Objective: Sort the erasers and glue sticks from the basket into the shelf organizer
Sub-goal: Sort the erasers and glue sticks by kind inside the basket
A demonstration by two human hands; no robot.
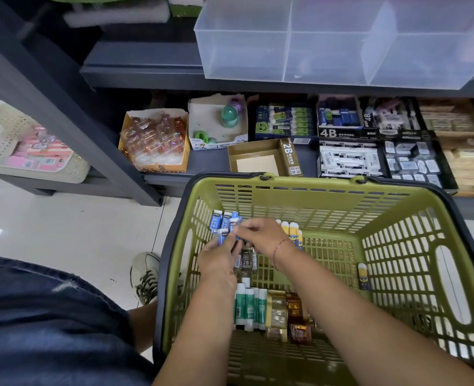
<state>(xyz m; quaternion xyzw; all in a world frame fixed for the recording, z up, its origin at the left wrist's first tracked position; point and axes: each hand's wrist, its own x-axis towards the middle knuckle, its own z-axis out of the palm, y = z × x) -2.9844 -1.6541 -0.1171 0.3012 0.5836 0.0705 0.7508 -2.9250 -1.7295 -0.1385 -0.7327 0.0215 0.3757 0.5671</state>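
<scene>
Nearest the wearer, short of the grip, on the floor of the olive-green slatted plastic basket (pixel 397 227):

- One row of green-and-white cylindrical glue sticks (pixel 249 307), lying side by side.
- Just right of them, a cluster of small gold and brown wrapped packs (pixel 288 319); the print is not legible.

Directly beneath the grip: dark-wrapped rectangular erasers marked 2B (pixel 245 260), partly covered by the left wrist.

At the grip:

- Left-hand grip (pixel 219 260): fingers curled round a small bunch of blue-sleeved white erasers (pixel 226 222).
- Right-hand grip (pixel 260 235): thumb and fingertips pinching the upper end of that bunch. A thin red cord circles the wrist.

Just beyond and left of the grip, more of the same blue erasers lie loose in the basket's far-left corner.

Just right of the right-hand grip stand yellow-and-blue-labelled white glue sticks (pixel 292 232), partly hidden by the hand. Well to the right, a lone stick of that kind (pixel 363 275) leans on the side wall.

Beyond the basket, a dark grey lower shelf (pixel 208 160) carries stock cartons, among them a gold cardboard tray marked 2B (pixel 258 160) and black cartons marked 4B (pixel 338 123).

Farthest and above sits the clear plastic shelf organizer (pixel 286 43), divided into compartments.

Step in hand, as judged: gathering the blue erasers into one bundle.

The next move calls for squeezing the bundle firmly, lifting it over the far rim, and setting it in a single compartment, apart from any meant for glue sticks.
</scene>
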